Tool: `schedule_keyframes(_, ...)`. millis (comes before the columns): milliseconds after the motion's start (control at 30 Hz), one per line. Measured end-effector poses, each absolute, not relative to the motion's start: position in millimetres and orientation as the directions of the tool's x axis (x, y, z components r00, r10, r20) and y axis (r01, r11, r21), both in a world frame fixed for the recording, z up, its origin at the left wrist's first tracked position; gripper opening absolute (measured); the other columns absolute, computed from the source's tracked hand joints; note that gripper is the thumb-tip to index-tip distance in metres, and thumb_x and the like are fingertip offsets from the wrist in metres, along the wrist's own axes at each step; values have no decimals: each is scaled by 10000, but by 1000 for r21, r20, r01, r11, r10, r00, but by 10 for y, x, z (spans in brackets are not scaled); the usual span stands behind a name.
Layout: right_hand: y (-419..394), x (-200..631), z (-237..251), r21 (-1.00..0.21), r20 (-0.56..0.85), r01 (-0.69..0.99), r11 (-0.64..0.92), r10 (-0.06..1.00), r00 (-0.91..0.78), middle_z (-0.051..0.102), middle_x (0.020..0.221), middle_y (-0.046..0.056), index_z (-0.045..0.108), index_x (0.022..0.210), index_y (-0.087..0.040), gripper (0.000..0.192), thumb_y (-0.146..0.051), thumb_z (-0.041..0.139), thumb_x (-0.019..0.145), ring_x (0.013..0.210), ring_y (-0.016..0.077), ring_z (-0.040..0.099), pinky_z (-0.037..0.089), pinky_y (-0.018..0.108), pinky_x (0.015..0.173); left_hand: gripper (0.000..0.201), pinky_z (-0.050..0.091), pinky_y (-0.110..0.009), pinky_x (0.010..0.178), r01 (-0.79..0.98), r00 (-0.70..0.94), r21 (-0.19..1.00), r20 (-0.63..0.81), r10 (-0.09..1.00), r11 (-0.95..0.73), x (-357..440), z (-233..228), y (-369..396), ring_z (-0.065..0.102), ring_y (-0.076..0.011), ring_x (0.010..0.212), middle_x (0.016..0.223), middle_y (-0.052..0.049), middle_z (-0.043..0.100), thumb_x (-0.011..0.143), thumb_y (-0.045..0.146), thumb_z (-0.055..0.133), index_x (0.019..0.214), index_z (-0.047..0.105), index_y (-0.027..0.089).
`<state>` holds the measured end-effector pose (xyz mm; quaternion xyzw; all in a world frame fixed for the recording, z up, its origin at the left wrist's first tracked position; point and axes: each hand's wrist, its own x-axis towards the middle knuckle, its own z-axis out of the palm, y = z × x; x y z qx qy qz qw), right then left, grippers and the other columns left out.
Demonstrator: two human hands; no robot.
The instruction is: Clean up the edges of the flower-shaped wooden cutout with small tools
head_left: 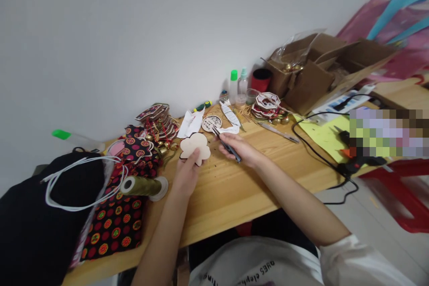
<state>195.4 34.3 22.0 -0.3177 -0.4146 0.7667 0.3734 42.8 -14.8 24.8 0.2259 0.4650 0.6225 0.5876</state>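
**Wooden cutout held up, scissors ready at the table**

The left hand (pixel 185 174) holds a pale wooden cutout (pixel 195 147) with a lobed, cloud-like outline, its fingers closed on the lower edge so the flat face stands up above the table (pixel 234 187). The right hand (pixel 239 148) is just beside it, fingers clenched around small dark scissors (pixel 228 145) whose tips point toward a round printed disc (pixel 211 123) lying on the table behind. Whether the blades are parted is too small to tell.

To the left lie a patterned cloth (pixel 115 219) with red and green circles, a spool of olive thread (pixel 142 186) on its side, white cord (pixel 80 183) looped over a black bag (pixel 36 223), and a pile of finished ornaments (pixel 157 123) with small bells. Further back stand two small bottles (pixel 237 85), a red cup (pixel 261 79) and an open cardboard box (pixel 321 69). A glue gun (pixel 360 161) rests at the right on its black cable, beside a yellow sheet (pixel 326 136).

By my reading, the work is at the stage of preparing the cutout: the piece is picked up and presented, the tool is in hand, but the two are not yet touching. The next move would call for bringing the scissor tips to the cutout's edge while the left hand keeps it steady, with care for the thumb close to the rim.
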Motion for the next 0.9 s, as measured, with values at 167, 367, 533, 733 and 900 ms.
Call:
schedule_keyframes(167, 352, 1919, 165, -828, -224, -330, -453, 807, -546, 521, 500, -35, 548, 860, -105, 361, -458, 551, 784, 352, 20, 326, 171, 146, 358, 333, 451, -205, 562, -629, -156, 758, -342, 927, 174, 424, 329, -186, 629, -120, 720, 874, -7, 709, 562, 152, 759, 875, 657, 198)
schedule_keyframes(367, 336, 1937, 172, -822, -230, -284, -494, 743, -629, 512, 459, -38, 548, 846, -119, 413, -519, 450, 835, 301, 18, 290, 156, 146, 338, 285, 461, -221, 624, -667, -204, 737, -321, 925, 108, 419, 293, -152, 637, -134, 783, 911, -24, 706, 630, 133, 700, 907, 650, 177)
schedule_keyframes(533, 298, 1923, 197, -850, -241, -184, -493, 677, -695, 513, 425, -37, 527, 785, -136, 445, -545, 368, 864, 270, 27, 287, 162, 144, 304, 278, 471, -291, 803, -683, -86, 711, -308, 947, 169, 391, 275, -137, 612, -191, 990, 1015, -71, 688, 709, 169, 639, 987, 628, 156)
schedule_keyframes(733, 283, 1917, 169, -869, -294, -87, -488, 648, -702, 522, 427, -38, 542, 763, -133, 467, -571, 402, 841, 283, 34, 350, 206, 140, 297, 206, 433, -381, 934, -746, -22, 644, -279, 960, 170, 372, 331, -152, 589, -226, 1071, 1043, -117, 680, 778, 223, 565, 952, 628, 133)
schedule_keyframes(900, 274, 1944, 188, -883, -298, -46, -467, 634, -713, 523, 426, -39, 560, 771, -130, 454, -555, 418, 841, 292, 43, 372, 218, 142, 287, 230, 423, -368, 942, -737, -102, 672, -222, 970, 77, 322, 388, -151, 565, -218, 1123, 1123, -113, 656, 826, 240, 510, 1021, 606, 167)
